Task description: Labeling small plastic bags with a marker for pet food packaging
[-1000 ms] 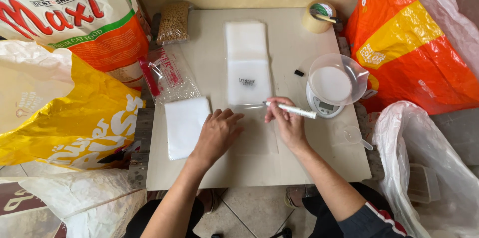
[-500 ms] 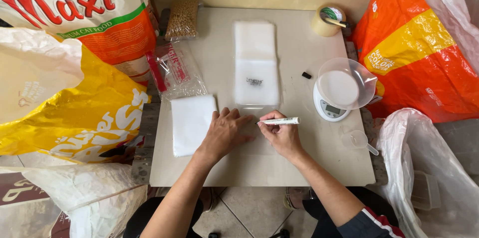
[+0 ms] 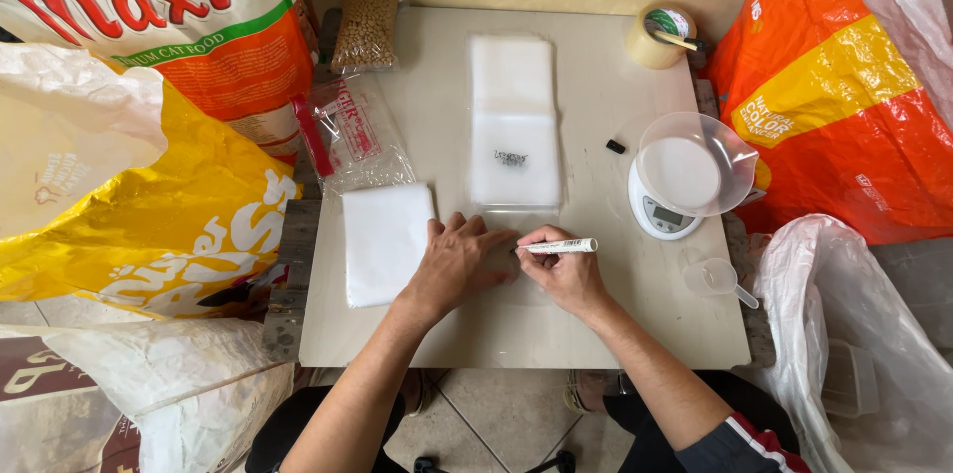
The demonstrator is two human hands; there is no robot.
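My left hand (image 3: 459, 263) lies flat, palm down, on a thin clear plastic bag (image 3: 516, 292) at the near middle of the beige board (image 3: 596, 86). My right hand (image 3: 566, 274) grips a white marker pen (image 3: 556, 247), held sideways with its tip pointing left, close to my left fingertips. A stack of white bags (image 3: 385, 240) lies just left of my left hand. Beyond my hands lies a row of clear bags (image 3: 512, 121), the nearest with a small dark mark.
A white kitchen scale with a clear bowl (image 3: 685, 180) stands at the right, a black pen cap (image 3: 615, 146) and a small scoop (image 3: 717, 278) nearby. A tape roll (image 3: 663, 34), a pellet pack (image 3: 365, 28) and a zip bag (image 3: 349, 134) lie farther back. Big feed sacks crowd both sides.
My right hand has drawn the pen back from near the scale toward me and turned its tip left. My left hand stays flat on the bag.
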